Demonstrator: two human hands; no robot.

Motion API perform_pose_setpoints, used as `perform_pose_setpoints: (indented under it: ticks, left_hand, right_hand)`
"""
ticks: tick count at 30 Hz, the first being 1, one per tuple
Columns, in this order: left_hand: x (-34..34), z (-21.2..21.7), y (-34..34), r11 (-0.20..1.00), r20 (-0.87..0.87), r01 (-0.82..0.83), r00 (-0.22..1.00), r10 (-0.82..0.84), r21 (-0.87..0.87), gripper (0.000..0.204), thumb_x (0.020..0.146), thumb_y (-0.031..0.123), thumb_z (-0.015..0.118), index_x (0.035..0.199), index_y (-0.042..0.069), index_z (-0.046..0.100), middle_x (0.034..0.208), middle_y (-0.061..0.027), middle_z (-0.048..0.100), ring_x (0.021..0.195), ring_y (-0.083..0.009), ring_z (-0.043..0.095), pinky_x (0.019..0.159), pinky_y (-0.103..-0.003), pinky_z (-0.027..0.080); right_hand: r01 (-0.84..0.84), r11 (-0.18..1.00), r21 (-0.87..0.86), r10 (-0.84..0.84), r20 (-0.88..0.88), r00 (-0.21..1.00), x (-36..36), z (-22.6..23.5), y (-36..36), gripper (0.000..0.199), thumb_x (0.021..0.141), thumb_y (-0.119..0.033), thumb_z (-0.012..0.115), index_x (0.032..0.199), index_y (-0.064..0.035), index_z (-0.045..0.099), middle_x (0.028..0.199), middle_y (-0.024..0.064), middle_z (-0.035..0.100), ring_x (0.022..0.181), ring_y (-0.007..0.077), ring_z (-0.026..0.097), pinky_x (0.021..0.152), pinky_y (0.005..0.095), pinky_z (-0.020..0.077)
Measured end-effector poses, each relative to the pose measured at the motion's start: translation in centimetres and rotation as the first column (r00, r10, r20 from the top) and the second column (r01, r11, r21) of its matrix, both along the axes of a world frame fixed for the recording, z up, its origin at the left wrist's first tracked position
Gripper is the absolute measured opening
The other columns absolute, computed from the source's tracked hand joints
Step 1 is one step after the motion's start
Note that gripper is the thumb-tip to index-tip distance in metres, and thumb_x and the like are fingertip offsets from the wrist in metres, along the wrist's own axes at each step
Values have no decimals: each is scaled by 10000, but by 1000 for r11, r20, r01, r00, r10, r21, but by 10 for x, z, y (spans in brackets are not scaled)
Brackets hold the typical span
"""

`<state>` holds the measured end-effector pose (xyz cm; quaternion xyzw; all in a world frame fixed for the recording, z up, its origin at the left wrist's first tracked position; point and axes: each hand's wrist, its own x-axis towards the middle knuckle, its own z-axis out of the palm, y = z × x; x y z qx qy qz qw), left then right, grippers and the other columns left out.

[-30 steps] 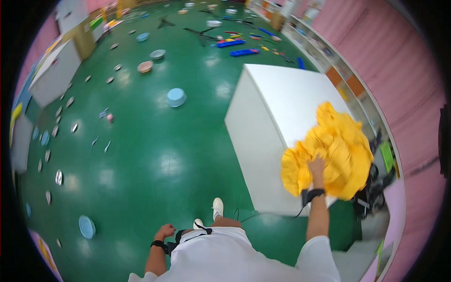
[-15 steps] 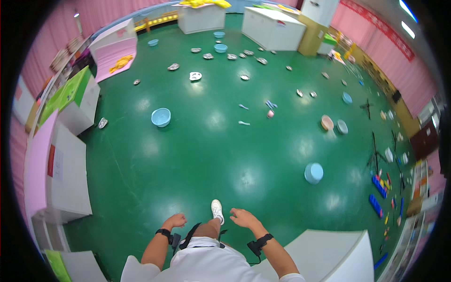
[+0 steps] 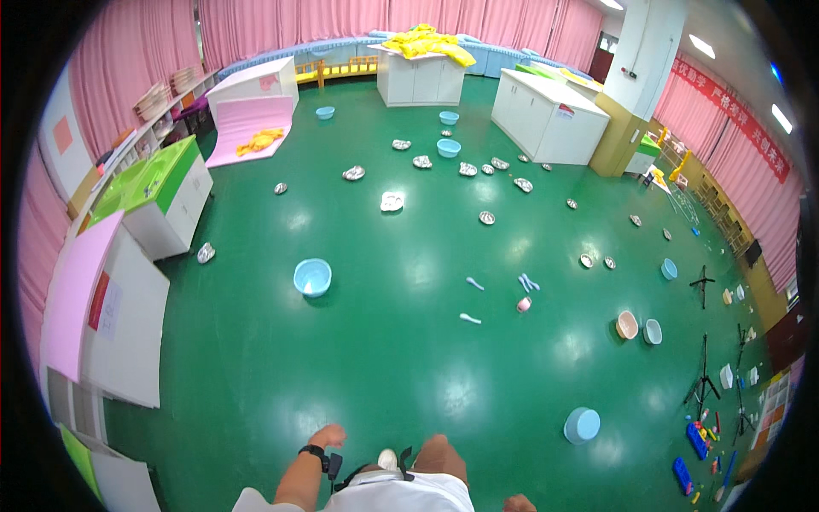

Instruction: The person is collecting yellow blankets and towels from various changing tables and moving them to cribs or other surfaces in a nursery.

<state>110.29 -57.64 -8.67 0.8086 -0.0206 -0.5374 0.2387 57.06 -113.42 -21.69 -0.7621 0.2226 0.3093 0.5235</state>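
Note:
My left hand (image 3: pixel 329 436) hangs by my side at the lower edge, a black watch on its wrist. It holds nothing and its fingers are relaxed. Only a sliver of my right hand (image 3: pixel 515 504) shows at the bottom rim, too little to tell its state. My knee and one white shoe (image 3: pixel 388 459) show between them on the green floor (image 3: pixel 375 358). The nearest things are an upturned light blue bowl (image 3: pixel 582 424) to my right and a light blue basin (image 3: pixel 312 276) ahead to the left.
Spoons (image 3: pixel 470 318), a pink cup (image 3: pixel 524 304), bowls and several crumpled foil pieces lie scattered over the floor. White cabinets (image 3: pixel 115 333) stand along the left. A far cabinet carries yellow cloth (image 3: pixel 425 41). Black tripods (image 3: pixel 704 380) and toys stand at the right.
One second ago my right hand gripped yellow cloth on a white table. I have turned away; the cloth is out of my hand and both arms have dropped to my sides.

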Motion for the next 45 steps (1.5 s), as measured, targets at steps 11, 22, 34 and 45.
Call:
perform_pose_setpoints:
  ticks: [11, 22, 34, 45]
  left_hand:
    - [196, 42, -183, 960, -24, -207, 978, 206, -187, 236, 830, 195, 520, 923, -4, 606, 815, -119, 662, 715, -193, 641, 629, -312, 508]
    - [293, -1, -168, 857, 17, -515, 857, 515, 0, 187, 626, 209, 563, 625, 41, 645, 656, -118, 645, 635, -196, 620, 579, -339, 476]
    - [579, 6, -147, 927, 114, -372, 924, 365, 45, 166, 595, 189, 599, 618, 25, 612, 636, -112, 616, 590, -190, 577, 541, -379, 429]
    - [893, 17, -139, 844, 42, -534, 843, 536, -52, 194, 700, 125, 619, 869, 34, 646, 809, -91, 668, 685, -169, 639, 639, -302, 515]
  right_hand:
    - [353, 924, -149, -376, -176, 910, 428, 50, -131, 259, 765, -241, 561, 828, -1, 633, 747, 123, 661, 683, 214, 633, 621, 332, 495]
    - [-115, 978, -174, 113, -21, 993, 893, 164, -169, 272, 786, -192, 541, 984, -15, 602, 826, 102, 664, 757, 201, 630, 674, 319, 497]
    - [-14, 997, 73, 33, -267, 963, 1135, 134, -161, 319, 828, -271, 499, 1039, -49, 590, 872, 99, 666, 784, 209, 635, 665, 354, 466]
    - [-78, 991, 112, 120, -431, 894, 1454, 91, -157, 369, 834, -320, 467, 1071, -69, 598, 907, 96, 665, 763, 189, 630, 642, 336, 468]
